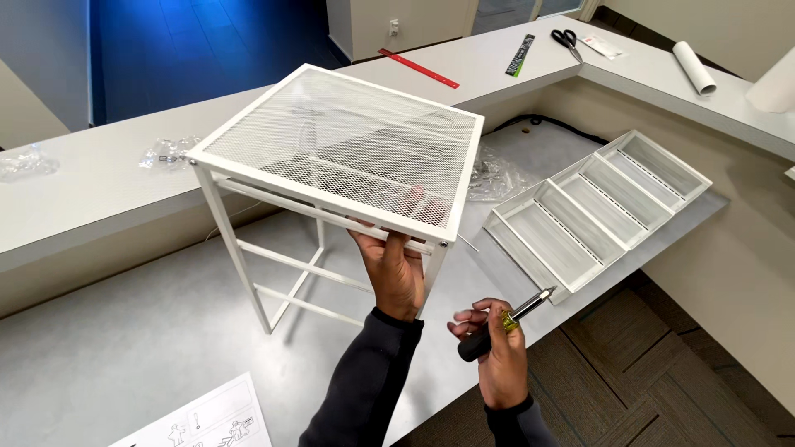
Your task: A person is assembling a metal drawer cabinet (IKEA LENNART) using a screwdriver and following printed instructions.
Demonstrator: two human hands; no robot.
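A white metal frame point(248, 248) with a mesh top panel point(348, 141) stands on the grey desk point(124, 339). My left hand point(396, 266) grips the near edge of the mesh top, fingers curled up under the rim. My right hand point(495, 348) is lower and to the right, closed around a screwdriver point(507, 319) with a black and yellow handle, its tip pointing up and right toward the stacked mesh parts.
Several white mesh trays point(596, 203) lie side by side at the right. Clear plastic bags point(495, 175) lie behind the frame and on the raised ledge point(74, 203). A red ruler point(419, 69), scissors point(566, 40) and a paper roll point(694, 66) rest on the ledge. An instruction sheet point(203, 422) lies near me.
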